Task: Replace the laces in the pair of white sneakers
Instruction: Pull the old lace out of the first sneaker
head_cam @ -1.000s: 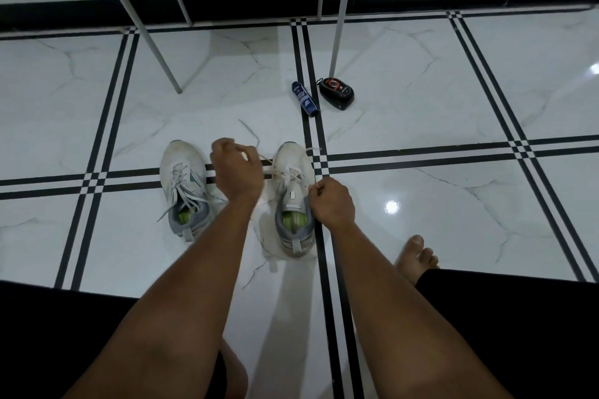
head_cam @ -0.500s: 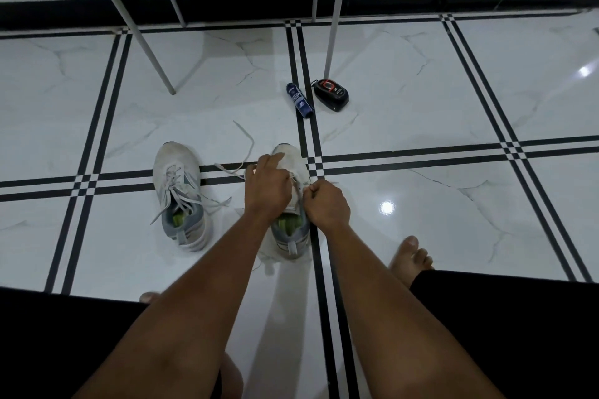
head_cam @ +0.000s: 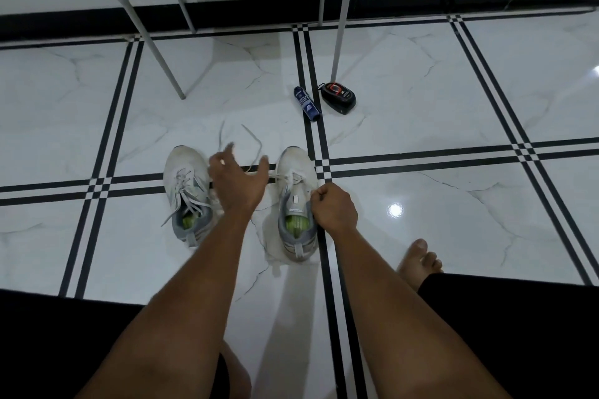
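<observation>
Pinching the right sneaker point(head_cam: 296, 204) at its eyelets, the right hand point(head_cam: 334, 209) has a closed grip while the left hand point(head_cam: 238, 183) spreads open between both shoes, beside the left sneaker point(head_cam: 186, 191) on the floor point(head_cam: 453, 204); labels on the blue tube point(head_cam: 307, 103) are unreadable.

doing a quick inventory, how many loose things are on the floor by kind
white sneakers: 2, left one, right one
blue tube: 1
black and red case: 1
total: 4
</observation>
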The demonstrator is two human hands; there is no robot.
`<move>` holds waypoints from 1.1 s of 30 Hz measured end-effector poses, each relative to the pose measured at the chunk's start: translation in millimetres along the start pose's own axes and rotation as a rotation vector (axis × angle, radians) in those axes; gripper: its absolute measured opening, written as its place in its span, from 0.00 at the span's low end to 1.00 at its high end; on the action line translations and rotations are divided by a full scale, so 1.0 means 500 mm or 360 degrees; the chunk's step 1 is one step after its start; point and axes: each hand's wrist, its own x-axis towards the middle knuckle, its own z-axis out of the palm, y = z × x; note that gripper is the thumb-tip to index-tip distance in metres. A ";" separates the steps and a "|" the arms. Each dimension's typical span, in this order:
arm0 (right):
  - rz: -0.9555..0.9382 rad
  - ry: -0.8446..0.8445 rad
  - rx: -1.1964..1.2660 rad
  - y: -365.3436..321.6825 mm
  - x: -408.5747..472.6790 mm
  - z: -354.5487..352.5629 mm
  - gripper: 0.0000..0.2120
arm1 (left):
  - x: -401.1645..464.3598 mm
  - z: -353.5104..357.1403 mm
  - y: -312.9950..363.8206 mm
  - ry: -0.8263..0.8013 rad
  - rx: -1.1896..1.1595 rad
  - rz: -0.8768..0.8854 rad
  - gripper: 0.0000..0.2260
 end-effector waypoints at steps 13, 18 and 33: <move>-0.0330 -0.0280 -0.0222 -0.022 0.015 0.011 0.30 | -0.074 0.074 -0.050 -0.0423 -0.0505 -0.0173 0.08; -0.0658 -0.0085 -0.0478 -0.050 0.020 0.026 0.16 | -0.074 0.079 -0.060 -0.0377 -0.0489 -0.0280 0.05; -0.0796 -0.0062 -0.0556 -0.066 0.047 0.033 0.11 | -0.074 0.081 -0.067 -0.0412 -0.0583 -0.0524 0.02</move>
